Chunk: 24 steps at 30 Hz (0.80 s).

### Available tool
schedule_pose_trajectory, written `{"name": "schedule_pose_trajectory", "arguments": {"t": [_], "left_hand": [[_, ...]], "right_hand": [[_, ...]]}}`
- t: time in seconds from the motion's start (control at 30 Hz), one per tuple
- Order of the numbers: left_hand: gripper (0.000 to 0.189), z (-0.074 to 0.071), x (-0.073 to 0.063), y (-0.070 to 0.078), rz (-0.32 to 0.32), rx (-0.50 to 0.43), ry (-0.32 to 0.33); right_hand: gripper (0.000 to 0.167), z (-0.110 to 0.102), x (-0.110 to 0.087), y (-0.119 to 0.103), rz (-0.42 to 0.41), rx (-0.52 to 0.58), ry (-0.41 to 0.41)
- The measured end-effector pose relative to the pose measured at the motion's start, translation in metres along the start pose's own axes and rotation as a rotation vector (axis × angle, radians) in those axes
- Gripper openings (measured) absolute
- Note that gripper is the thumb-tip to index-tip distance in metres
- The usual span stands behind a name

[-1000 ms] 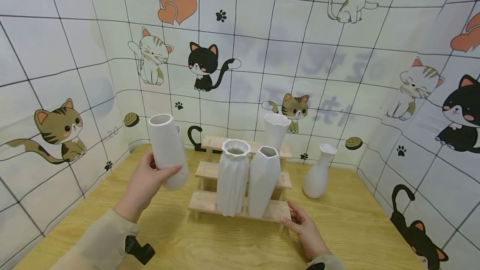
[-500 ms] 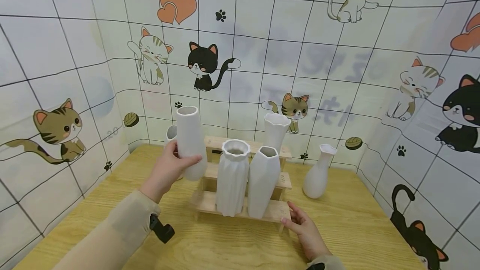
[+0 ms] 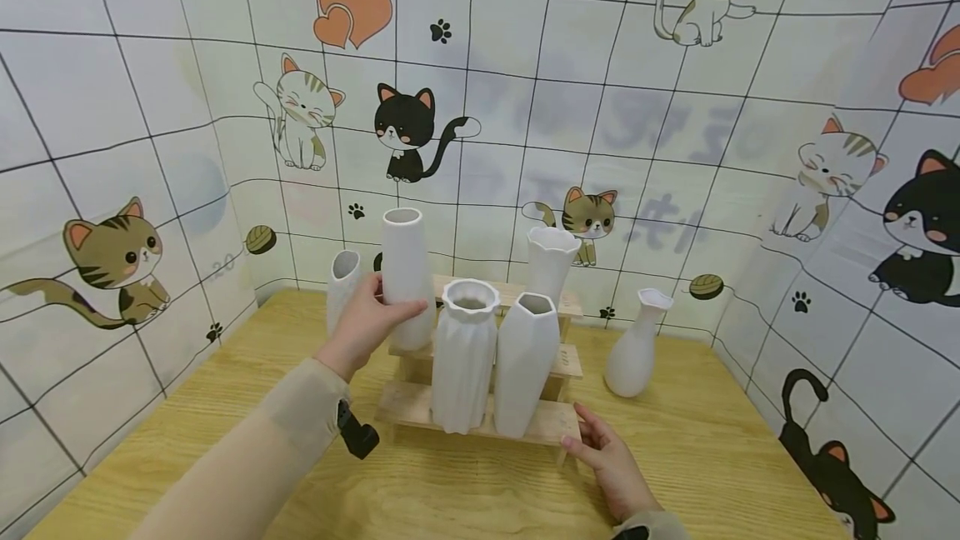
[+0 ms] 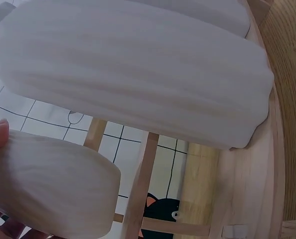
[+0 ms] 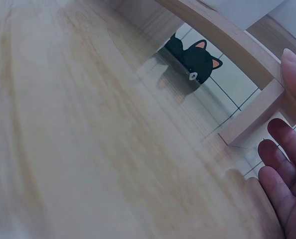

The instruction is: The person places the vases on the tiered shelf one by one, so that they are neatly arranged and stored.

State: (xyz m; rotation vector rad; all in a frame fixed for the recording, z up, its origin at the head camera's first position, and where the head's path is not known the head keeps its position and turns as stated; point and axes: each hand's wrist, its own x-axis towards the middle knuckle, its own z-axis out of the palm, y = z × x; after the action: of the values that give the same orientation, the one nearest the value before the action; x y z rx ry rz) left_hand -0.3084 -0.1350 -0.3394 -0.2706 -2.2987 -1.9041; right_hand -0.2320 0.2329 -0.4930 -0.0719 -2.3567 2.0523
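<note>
My left hand [image 3: 369,323] grips a smooth white cylindrical vase [image 3: 406,273], upright at the left end of the three-step wooden stand [image 3: 408,403]. In the left wrist view the base of this vase [image 4: 63,184] appears slightly apart from the stand's middle step. My right hand [image 3: 609,465] holds the right end of the lowest step, thumb in front and fingers behind. On that step stand a fluted white vase [image 3: 465,365] and a faceted white vase [image 3: 527,369]. A white vase with a wavy rim [image 3: 552,261] rises behind them, its base hidden.
A narrow-necked white vase [image 3: 633,348] stands on the wooden table [image 3: 675,440] right of the stand. Another white vase [image 3: 343,282] with a slanted mouth is behind my left hand, partly hidden. Cat-print walls [image 3: 495,107] enclose the table at the back and sides.
My left hand has carried the cylindrical vase rightward and back, from left of the stand to its middle step's left end. The slant-mouthed vase behind is now uncovered. My right hand stays put.
</note>
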Motion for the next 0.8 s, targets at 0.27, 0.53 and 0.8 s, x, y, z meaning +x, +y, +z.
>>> {"name": "schedule_pose_trajectory", "arguments": {"t": [0.27,0.53,0.8], "left_hand": [[0.080,0.009,0.006,0.000,-0.001,0.005,-0.021],[0.083,0.019,0.009,-0.002,-0.025,0.043,-0.043],[0.073,0.027,0.014,-0.002,-0.020,0.031,-0.059]], "right_hand": [[0.069,0.001,-0.001,-0.002,-0.008,-0.009,-0.001],[0.071,0.001,0.000,0.001,-0.013,-0.031,0.014],[0.073,0.000,0.000,0.002,-0.012,-0.034,0.012]]}}
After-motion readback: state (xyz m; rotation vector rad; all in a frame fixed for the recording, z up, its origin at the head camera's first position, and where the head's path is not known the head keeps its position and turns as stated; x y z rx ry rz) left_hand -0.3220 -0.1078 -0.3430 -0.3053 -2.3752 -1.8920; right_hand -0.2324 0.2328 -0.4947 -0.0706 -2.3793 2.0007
